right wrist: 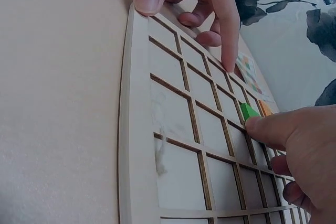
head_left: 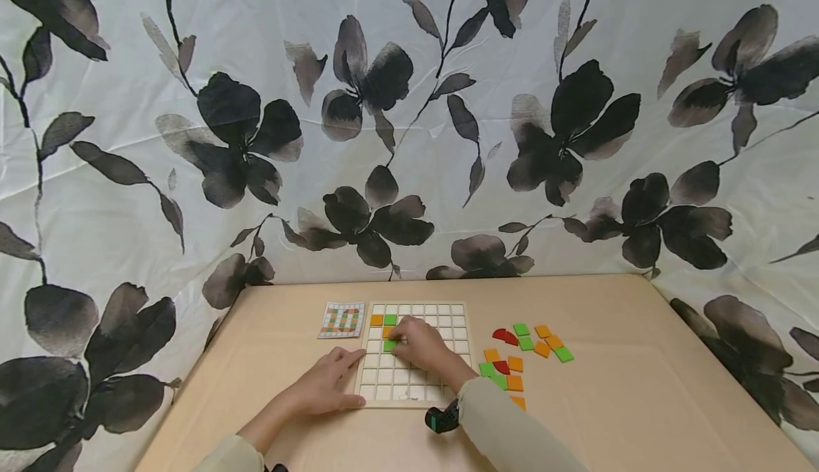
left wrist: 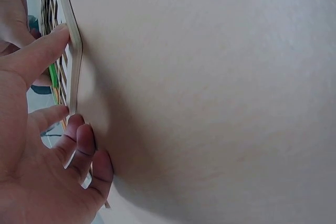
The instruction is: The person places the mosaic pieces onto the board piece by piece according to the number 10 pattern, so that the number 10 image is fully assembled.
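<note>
- The green square tile (right wrist: 248, 110) is over a cell near the left edge of the wooden grid board (head_left: 430, 377); it looks tilted, and whether it is seated is unclear.
- The right hand (head_left: 419, 344) is mostly closed, pinching that tile, thumb against its near side; the opposing fingertip is partly hidden.
- The left hand (head_left: 329, 383) is spread, gripping nothing, its thumb at the board's near-left corner and index finger on the left rim.
- Best, I judge, to line the tile's edges up with the thin ribs, lower one side, then press it flat with a fingertip.
- Light pressure from the left hand should stop the board sliding; a careless knuckle could lift the orange tile (head_left: 387, 332) just beyond.
- The board lies on a pale wood-toned tabletop (head_left: 608, 387), a colored pattern card (head_left: 342, 320) beside its far-left corner, loose tiles (head_left: 514, 383) scattered to its right.
- Behind hangs a white curtain (head_left: 461, 259) printed with dark flowers.
</note>
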Motion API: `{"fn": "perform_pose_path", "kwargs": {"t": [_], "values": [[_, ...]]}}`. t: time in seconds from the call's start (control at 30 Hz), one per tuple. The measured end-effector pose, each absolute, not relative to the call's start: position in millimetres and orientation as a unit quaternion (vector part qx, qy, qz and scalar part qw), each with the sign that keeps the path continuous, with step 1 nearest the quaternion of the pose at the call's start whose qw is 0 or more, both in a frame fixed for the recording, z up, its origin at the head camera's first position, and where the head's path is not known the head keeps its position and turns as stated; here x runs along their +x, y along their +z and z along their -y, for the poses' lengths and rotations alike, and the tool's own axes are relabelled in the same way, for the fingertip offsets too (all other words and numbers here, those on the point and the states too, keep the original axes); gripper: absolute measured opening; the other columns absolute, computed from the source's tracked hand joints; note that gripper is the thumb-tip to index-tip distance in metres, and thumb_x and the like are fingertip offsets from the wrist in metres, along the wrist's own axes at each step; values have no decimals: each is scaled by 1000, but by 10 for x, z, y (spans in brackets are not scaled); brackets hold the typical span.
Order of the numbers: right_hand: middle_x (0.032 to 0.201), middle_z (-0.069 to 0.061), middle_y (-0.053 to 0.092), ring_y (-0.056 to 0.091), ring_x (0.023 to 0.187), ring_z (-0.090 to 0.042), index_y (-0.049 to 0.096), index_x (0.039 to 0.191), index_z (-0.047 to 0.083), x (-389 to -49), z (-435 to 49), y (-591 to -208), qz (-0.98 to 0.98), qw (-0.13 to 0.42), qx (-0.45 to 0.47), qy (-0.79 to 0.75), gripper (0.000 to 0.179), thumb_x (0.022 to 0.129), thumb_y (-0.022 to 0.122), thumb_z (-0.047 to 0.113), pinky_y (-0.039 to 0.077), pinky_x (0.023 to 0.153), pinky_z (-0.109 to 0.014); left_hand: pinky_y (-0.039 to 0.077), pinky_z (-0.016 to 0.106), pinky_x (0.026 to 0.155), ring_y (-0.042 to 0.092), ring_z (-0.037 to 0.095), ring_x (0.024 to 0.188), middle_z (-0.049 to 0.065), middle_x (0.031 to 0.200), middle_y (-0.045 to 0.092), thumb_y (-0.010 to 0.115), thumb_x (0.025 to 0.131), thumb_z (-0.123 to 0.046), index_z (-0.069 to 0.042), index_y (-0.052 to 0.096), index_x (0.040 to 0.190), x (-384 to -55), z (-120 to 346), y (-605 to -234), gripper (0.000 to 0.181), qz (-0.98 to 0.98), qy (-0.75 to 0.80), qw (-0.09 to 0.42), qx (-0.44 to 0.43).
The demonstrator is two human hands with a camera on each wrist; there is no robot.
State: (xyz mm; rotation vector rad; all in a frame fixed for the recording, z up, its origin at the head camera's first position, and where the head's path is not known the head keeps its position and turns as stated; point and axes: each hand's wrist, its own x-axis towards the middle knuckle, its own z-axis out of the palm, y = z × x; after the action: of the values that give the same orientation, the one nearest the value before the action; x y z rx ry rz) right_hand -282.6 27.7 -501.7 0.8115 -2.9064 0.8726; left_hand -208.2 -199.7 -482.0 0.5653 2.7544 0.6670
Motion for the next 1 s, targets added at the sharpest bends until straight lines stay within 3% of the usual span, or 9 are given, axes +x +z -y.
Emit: {"fn": "perform_pose_path", "kwargs": {"t": [0.4,0.67,1.0], "values": [[89,6,63,58,81,-8,77,95,17,-2716,-263,-4991,919,-23,226,321,14,81,77,18,45,69,-26,40,37,83,41,16,100,1,119,47,74,79,-51,-14,39,148,-1977,1964,-4848,85,-946,232,120,191],[85,1,63,50,72,-8,75,100,14,-2626,-277,-4976,915,-28,228,332,18,82,74,15,41,64,-24,41,41,87,43,17,104,2,121,47,75,78,-49,-13,40,147,-1877,1944,-4818,86,-948,229,118,185],[88,6,61,50,72,-8,74,105,15,-2517,-426,-4944,908,-17,237,345,18,89,68,17,41,64,-24,41,40,86,43,16,104,2,121,47,75,78,-51,-14,40,147,-1819,1919,-4832,86,-950,225,119,183]]}}
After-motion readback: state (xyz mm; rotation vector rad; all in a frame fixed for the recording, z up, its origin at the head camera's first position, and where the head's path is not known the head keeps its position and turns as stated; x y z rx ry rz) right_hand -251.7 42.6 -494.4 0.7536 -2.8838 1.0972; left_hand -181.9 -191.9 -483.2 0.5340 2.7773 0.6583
